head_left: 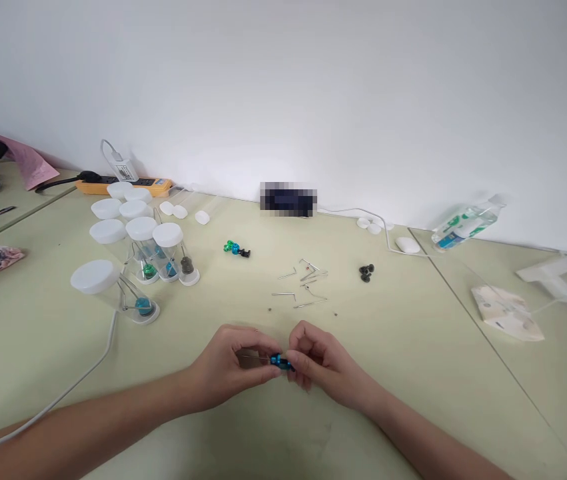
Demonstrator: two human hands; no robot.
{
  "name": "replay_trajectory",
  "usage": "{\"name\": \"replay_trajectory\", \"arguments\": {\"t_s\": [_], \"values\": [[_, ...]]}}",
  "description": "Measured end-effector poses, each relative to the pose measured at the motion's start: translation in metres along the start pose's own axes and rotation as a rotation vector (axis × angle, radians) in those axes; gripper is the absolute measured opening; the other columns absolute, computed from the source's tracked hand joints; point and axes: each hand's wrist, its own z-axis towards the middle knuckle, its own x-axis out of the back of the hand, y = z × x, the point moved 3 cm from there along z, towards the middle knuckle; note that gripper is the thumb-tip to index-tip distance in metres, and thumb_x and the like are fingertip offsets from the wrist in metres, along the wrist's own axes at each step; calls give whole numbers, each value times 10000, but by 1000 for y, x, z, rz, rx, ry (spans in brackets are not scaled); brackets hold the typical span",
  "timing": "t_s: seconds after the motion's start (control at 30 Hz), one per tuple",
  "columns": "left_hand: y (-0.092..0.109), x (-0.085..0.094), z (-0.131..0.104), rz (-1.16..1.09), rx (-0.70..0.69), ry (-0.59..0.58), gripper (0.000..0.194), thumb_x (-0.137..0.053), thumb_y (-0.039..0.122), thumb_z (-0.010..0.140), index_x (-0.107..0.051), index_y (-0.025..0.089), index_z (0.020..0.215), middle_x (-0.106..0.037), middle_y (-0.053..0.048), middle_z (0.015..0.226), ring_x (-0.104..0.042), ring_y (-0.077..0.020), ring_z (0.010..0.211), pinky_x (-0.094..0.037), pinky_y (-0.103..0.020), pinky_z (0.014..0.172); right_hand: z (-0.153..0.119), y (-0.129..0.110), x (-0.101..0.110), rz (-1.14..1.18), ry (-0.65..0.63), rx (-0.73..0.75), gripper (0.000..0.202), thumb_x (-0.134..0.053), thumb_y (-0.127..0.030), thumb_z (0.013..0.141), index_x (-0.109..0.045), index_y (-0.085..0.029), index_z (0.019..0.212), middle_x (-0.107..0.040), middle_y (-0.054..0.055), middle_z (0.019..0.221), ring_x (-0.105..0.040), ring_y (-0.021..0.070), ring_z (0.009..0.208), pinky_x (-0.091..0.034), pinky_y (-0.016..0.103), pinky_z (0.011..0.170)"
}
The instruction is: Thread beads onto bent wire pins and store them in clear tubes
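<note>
Near the front of the table, my left hand [233, 363] pinches a small shiny blue metal part [276, 361] between thumb and fingertips. A thin metal rod [256, 357] runs from this part back under my left palm. My right hand [320, 363] is closed at the part's other end, thumb against fingers, hiding some of it. Beyond both hands lie several bent thin metal rods [308, 273]. Green, blue and black metal parts [236, 249] rest in a row farther left, and small black knob-like pieces [366, 272] sit in a cluster to the right.
Several clear tubes with white caps [96, 277] stand at left, holding rods and coloured parts. Behind them is an orange power strip [163, 187]. A white cable [108, 347] crosses my left forearm. At right are a plastic bottle [468, 223] and a crumpled packet [506, 312].
</note>
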Motion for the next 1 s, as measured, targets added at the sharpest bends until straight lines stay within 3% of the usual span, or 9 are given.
{"name": "replay_trajectory", "arguments": {"t_s": [0.1,0.27,0.47,0.63,0.8,1.0], "values": [[2,0,0,27,-8,-3,196,-622,269,767,-686,154,912,-666,-52,779,-602,-146,703,-500,-233,630,0,-1,-1,11,-1,9,282,-468,-469,875,-429,-192,847,-544,-18,653,-483,88,546,-409,216,515],[0,0,1,94,-16,14,174,-631,292,761,-684,154,854,-662,-52,758,-597,-149,693,-495,-239,630,-1,-5,1,11,-14,23,323,-658,-415,759,-457,-190,874,-532,-16,734,-491,83,579,-406,209,518],[1,0,3,138,-41,17,154,-639,277,757,-683,160,848,-665,-43,741,-598,-147,684,-476,-242,632,-1,-2,2,-9,-24,28,251,-554,-405,845,-453,-176,827,-509,-30,649,-456,70,524,-358,200,484],[0,0,3,79,-24,3,160,-633,279,766,-673,155,858,-679,-50,795,-608,-149,718,-489,-245,665,-1,-1,3,15,-7,24,260,-634,-359,796,-455,-179,851,-503,-30,688,-465,70,553,-368,202,507],[0,0,1,100,-29,-13,158,-637,255,759,-682,159,876,-671,-46,760,-602,-149,699,-484,-245,648,-1,-1,2,6,-25,-3,241,-514,-405,868,-434,-183,821,-533,-18,654,-463,76,526,-361,200,477],[-1,0,2,64,-14,-3,148,-640,249,754,-679,156,862,-674,-50,789,-611,-151,719,-492,-243,657,-1,-3,2,-13,-20,24,245,-601,-367,821,-443,-180,840,-519,-22,693,-459,71,556,-348,195,501]]}}
